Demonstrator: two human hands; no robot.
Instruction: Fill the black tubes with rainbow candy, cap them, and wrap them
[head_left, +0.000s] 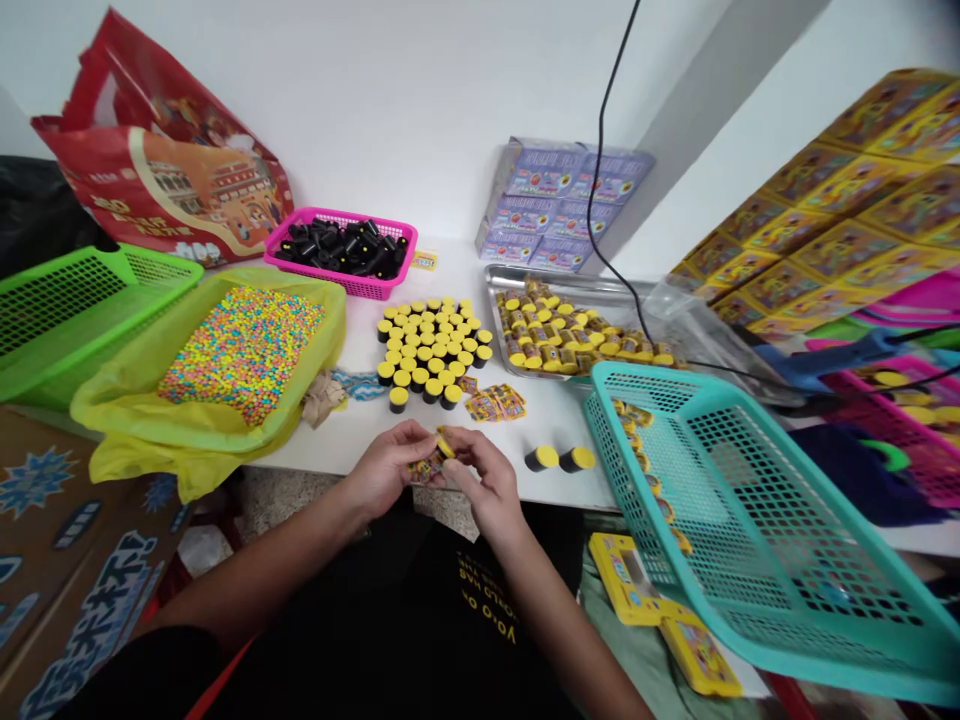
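Note:
My left hand [388, 462] and my right hand [487, 475] meet above the table's front edge, fingers closed on one small yellow-capped canister [445, 447]. A colourful printed label [424, 467] shows at it, between the fingers; how far it wraps round is hidden. Just beyond my hands lie several loose printed labels [496, 403]. A cluster of black canisters with yellow caps [427, 350] stands behind these. Two more such canisters [559, 459] are to the right of my right hand.
At left are a yellow-lined basket [334, 310] of coloured candy beads and a green basket [45, 340]. A pink basket [411, 240] holds black canisters. Labelled canisters fill part of a metal tray [491, 300]. A teal basket [750, 625] and stacked yellow boxes [817, 220] stand at right.

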